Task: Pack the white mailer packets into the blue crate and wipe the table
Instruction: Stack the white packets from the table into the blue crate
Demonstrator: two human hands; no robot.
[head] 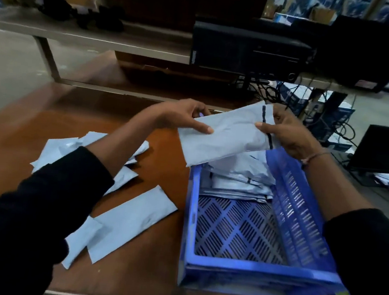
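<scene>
Both hands [182,117] gripping packet [227,136] above crate [301,203]

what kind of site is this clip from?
Likely a warehouse or order-packing station. White mailer packets lie loose on a wooden table, more sit stacked in a blue crate, and a desktop computer with trailing cables sits on a shelf behind.

A brown wooden table [12,145] is seen, on whose right part a blue perforated crate [258,269] is set. To the crate's left, loose white mailer packets [133,222] are scattered flat on the tabletop, some of them overlapping.
</scene>
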